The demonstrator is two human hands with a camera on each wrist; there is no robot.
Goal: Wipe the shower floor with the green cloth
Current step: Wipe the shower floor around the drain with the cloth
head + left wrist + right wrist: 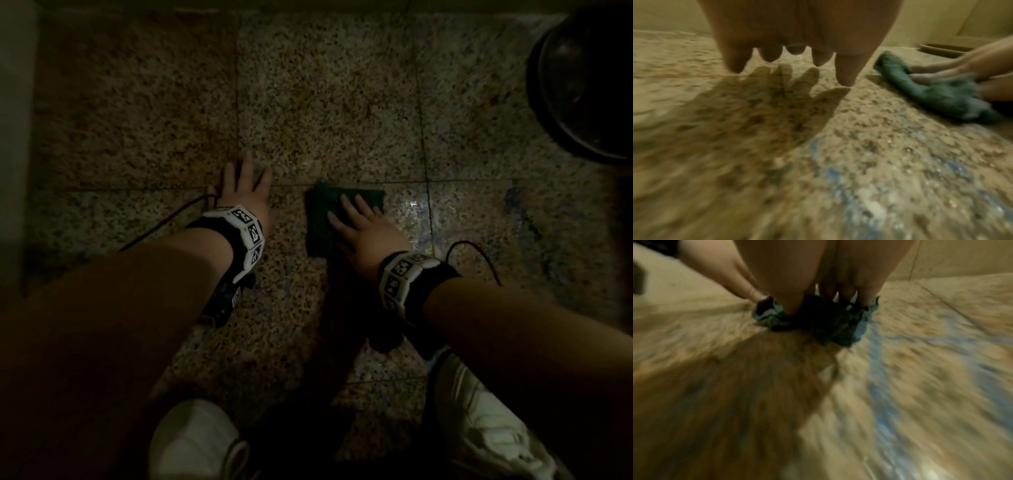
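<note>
The green cloth (pixel 325 219) lies folded on the speckled stone shower floor (pixel 325 102), near the middle. My right hand (pixel 363 222) presses flat on its right part with straight, spread fingers; the cloth (pixel 818 324) bunches under the fingertips in the blurred right wrist view. My left hand (pixel 245 192) is spread out to the left of the cloth, apart from it, fingers straight just above or on the floor. From the left wrist, the cloth (pixel 937 92) shows at the right under the other hand's fingers. The floor (pixel 879 162) shows bluish wet streaks.
A dark round bucket or bin (pixel 582 78) stands at the far right. A pale wall or panel (pixel 13 137) runs along the left edge. My knees in light trousers (pixel 191 442) are at the bottom. A wet shiny patch (pixel 418 209) lies right of the cloth.
</note>
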